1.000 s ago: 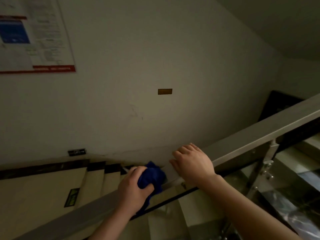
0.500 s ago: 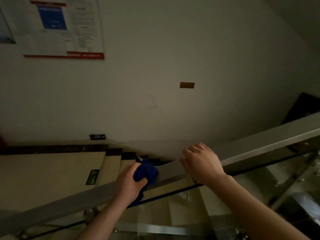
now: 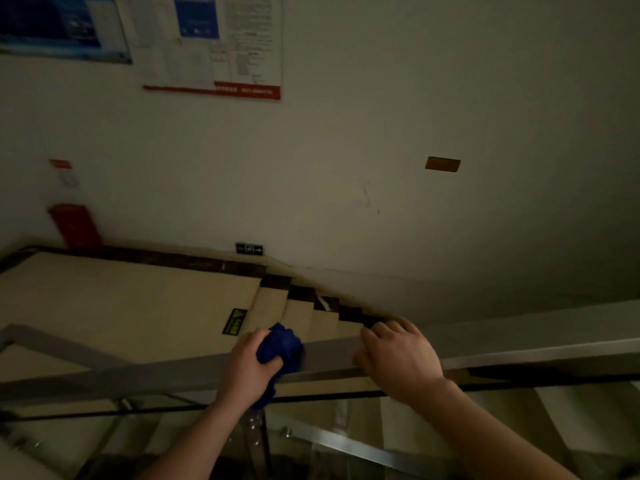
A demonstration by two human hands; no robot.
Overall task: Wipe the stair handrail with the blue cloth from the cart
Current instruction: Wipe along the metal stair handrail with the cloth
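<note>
- Since a moment ago my view has swung left: the landing below now fills the lower left, the wall notices sit high in the middle, and the rail's lower corner has come into sight.
- The handrail runs flat and grey across the view, with glass panels under it.
- My right hand lies on the rail just beside the cloth, fingers spread and loose, gripping nothing that I can see.
- My left hand is clamped on the blue cloth, which is bunched up and pressed onto the rail top.
- To wipe well, I think I should flatten the wad so more fabric meets the metal, wrap it over both edges, keep steady pressure, and draw it in one long pass toward the lower corner.
</note>
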